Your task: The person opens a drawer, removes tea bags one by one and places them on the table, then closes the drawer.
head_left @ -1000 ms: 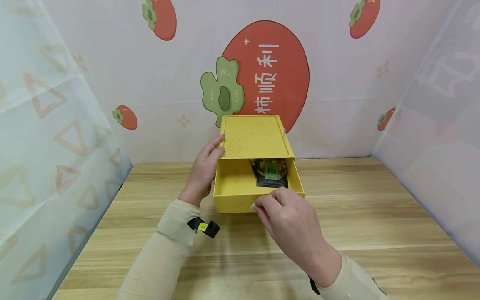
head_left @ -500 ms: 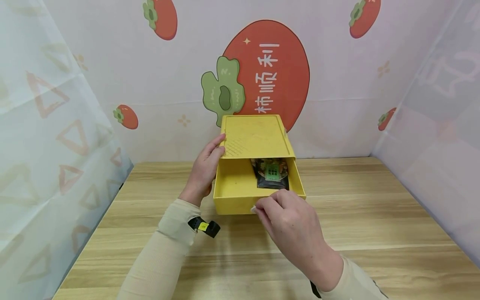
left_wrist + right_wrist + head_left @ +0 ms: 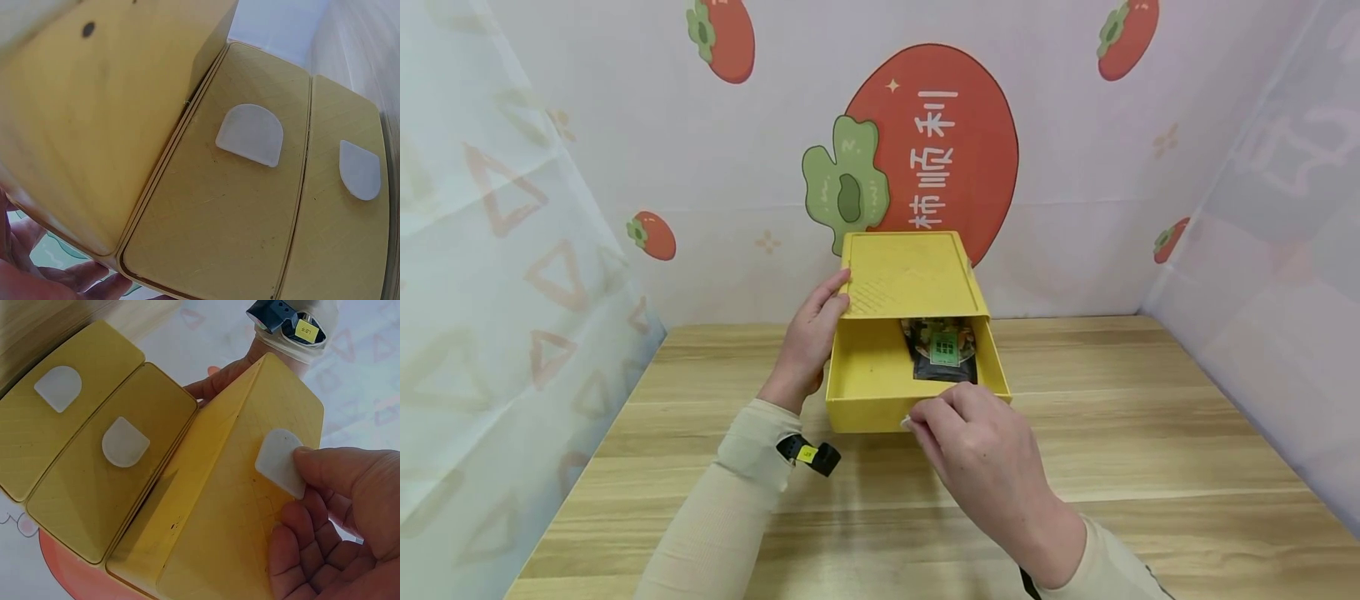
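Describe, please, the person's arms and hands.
Left hand and right hand are bare. Left sleeve and right sleeve are cream. The left one bears a black strap with a yellow label; a black band partly shows at the right.

- Cabinet (image 3: pixel 917 271): warm yellow, a crosshatch patch on the top toward its front left corner.
- Drawer (image 3: pixel 865 414): the same yellow, inside and out.
- Pull tab (image 3: pixel 276 459) on it: milky white, standing out against the yellow.
- Packet (image 3: pixel 942 369): mostly black, with a green label.
- Table (image 3: pixel 1157 450): pale wood, streaked with browner grain.
- Back wall (image 3: pixel 1075 167): whitish, printed with red fruit and green leaves; the biggest fruit (image 3: pixel 981 150) bears white characters.
- Left cloth (image 3: pixel 437 275): pale, with triangle outlines in washed-out orange and olive.
- Sleeves (image 3: pixel 711 517): cream.
- Wrist strap (image 3: pixel 826 459): black, yellow tag.
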The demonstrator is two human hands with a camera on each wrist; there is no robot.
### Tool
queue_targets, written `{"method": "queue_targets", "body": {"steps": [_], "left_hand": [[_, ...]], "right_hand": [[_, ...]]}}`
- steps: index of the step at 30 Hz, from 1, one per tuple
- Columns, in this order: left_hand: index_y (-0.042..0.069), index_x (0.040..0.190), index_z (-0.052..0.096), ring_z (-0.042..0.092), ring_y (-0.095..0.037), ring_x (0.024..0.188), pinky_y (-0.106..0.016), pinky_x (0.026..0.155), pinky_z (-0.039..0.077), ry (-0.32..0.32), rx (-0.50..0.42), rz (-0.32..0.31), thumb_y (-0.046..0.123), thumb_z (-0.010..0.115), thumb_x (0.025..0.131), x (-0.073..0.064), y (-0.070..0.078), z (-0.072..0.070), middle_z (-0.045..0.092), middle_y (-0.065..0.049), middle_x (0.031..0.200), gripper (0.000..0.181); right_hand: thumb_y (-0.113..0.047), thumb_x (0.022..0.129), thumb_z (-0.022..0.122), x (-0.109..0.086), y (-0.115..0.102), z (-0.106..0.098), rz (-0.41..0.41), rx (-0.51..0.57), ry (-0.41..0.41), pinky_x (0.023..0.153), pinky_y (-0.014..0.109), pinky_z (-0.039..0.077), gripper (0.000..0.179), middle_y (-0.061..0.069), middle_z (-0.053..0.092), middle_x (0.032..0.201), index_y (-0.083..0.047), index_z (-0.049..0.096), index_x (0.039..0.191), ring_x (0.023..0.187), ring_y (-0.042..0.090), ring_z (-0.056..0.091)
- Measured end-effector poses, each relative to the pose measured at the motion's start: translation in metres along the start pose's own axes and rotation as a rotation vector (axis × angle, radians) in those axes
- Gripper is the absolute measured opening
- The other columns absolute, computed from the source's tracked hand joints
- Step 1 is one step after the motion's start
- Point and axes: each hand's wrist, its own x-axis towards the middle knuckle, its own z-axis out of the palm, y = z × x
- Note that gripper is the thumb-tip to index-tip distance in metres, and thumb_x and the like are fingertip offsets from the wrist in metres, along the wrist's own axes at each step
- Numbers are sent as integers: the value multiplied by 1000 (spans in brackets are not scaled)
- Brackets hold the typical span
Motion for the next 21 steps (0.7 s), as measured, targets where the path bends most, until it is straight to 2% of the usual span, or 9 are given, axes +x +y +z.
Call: {"method": "queue_targets", "body": {"steps": [12, 21], "left_hand": [[23, 159, 45, 32, -14, 153, -43, 124, 32, 3, -3, -21, 32, 45, 110, -3, 4, -2, 36, 4, 167, 50], [21, 159, 45, 30, -18, 154, -46, 126, 28, -2, -9, -2, 29, 45, 110, -2, 3, 0, 35, 1, 168, 50]], "right_hand": [[-15, 82, 88, 5, -3, -4, -11, 2, -11, 57, 29, 52, 13, 0, 63, 79, -15, 75, 85, 66, 17, 60], [-16, 82, 88, 7, -2, -5, -3, -1, -6, 56, 28, 52, 13, -1, 63, 79, -14, 75, 85, 67, 16, 60]]}}
